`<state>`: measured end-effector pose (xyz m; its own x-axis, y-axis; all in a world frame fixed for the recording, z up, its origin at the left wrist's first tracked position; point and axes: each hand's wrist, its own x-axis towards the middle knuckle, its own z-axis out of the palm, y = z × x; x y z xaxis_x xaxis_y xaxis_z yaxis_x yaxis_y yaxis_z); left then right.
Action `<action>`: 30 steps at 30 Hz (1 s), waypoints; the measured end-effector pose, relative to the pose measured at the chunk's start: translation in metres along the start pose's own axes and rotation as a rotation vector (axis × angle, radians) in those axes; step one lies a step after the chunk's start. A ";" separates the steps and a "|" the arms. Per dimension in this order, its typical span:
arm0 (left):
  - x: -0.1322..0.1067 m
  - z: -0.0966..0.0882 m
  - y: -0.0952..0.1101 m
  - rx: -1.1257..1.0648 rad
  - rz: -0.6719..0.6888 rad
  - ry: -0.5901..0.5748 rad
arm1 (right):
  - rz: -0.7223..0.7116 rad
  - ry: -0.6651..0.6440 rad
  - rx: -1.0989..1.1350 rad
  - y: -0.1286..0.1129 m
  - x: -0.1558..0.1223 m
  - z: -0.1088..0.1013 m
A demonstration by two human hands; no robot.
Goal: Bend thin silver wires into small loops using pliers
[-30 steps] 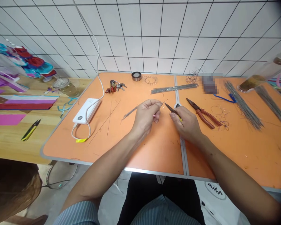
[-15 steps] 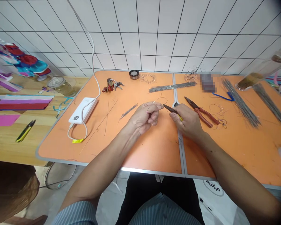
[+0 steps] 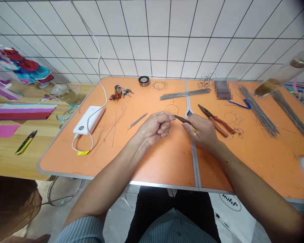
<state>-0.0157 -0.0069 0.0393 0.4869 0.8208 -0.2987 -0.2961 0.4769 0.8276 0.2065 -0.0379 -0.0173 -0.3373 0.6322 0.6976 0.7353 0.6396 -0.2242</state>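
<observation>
My left hand (image 3: pixel 155 126) is closed in a pinch on a thin wire (image 3: pixel 170 106) that curves up into a loop above the knuckles. My right hand (image 3: pixel 201 131) is wrapped round small yellow-handled pliers (image 3: pixel 182 119), whose dark tip points left and meets the wire beside my left fingertips. Both hands hover just over the orange table (image 3: pixel 116 148), near its middle seam.
Red-handled pliers (image 3: pixel 214 120) lie right of my right hand. Straight wire bundles (image 3: pixel 184 94) (image 3: pixel 258 109) and a small wire bunch (image 3: pixel 138 120) lie around. A white power bank (image 3: pixel 88 119) with cable, keys (image 3: pixel 120 92) and a tape roll (image 3: pixel 144 80) are on the left and back. A yellow snipper (image 3: pixel 25 142) lies on the wooden table.
The wire, straight a second ago, now curves into a loop above my left hand. My left hand has turned and closed tighter; the pliers stayed at the wire.
</observation>
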 end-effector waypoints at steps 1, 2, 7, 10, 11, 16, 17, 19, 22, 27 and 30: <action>0.000 0.000 0.000 0.005 0.005 0.006 | -0.001 0.006 -0.007 0.000 0.000 0.000; 0.000 0.000 -0.001 0.010 0.008 0.013 | -0.001 0.011 -0.013 -0.001 -0.001 0.000; 0.000 0.001 -0.003 0.040 0.035 0.033 | 0.039 -0.012 -0.060 -0.003 -0.002 0.000; 0.000 -0.001 -0.005 0.066 0.093 0.044 | 0.094 -0.030 -0.097 -0.006 -0.001 0.000; 0.000 -0.001 -0.007 0.084 0.123 0.054 | 0.109 -0.035 -0.101 -0.007 -0.001 0.001; 0.001 0.001 -0.013 0.175 0.282 0.155 | 0.132 -0.035 -0.098 -0.010 0.001 0.002; 0.001 0.003 -0.014 0.182 0.304 0.172 | 0.132 -0.032 -0.096 -0.010 0.001 0.002; 0.000 0.006 -0.015 0.190 0.332 0.196 | 0.135 -0.029 -0.095 -0.010 0.001 0.002; -0.001 0.011 -0.017 0.197 0.359 0.231 | 0.135 -0.025 -0.100 -0.009 0.000 0.002; -0.003 0.013 -0.021 0.209 0.390 0.247 | 0.108 -0.002 -0.133 -0.010 -0.001 0.001; -0.002 0.012 -0.022 0.207 0.384 0.251 | 0.115 -0.003 -0.165 -0.010 -0.001 0.000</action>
<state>0.0000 -0.0233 0.0275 0.1544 0.9873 -0.0381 -0.2335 0.0740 0.9695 0.1995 -0.0451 -0.0162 -0.2466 0.6984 0.6719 0.8556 0.4825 -0.1875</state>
